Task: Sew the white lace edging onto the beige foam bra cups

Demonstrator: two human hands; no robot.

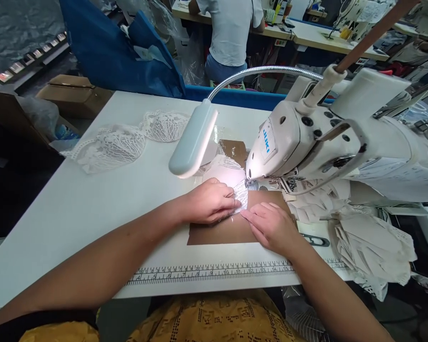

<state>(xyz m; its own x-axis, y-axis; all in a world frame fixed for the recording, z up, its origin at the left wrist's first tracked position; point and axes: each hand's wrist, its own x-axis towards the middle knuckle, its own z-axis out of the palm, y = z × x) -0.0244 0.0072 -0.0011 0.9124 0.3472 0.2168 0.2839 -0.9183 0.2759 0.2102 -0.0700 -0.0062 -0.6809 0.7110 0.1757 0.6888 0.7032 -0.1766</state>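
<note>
A white lace bra cup (228,172) lies under the needle area of a sewing machine (281,137), lit by its lamp. My left hand (216,202) presses on the cup's lace, its fingers curled and pinching the edge. Just right of it, my right hand (271,225) pinches the lower corner of the same lace between thumb and forefinger. Beneath both hands is a brown board (217,233) on the white table. The needle itself is too small to make out.
More lace cups (119,145) lie at the table's left. Stacked white fabric pieces (374,242) sit at the right, near thread snips (316,240). A lamp (194,137) hangs over the work. A printed ruler (214,274) runs along the front edge. A person (228,33) sits beyond.
</note>
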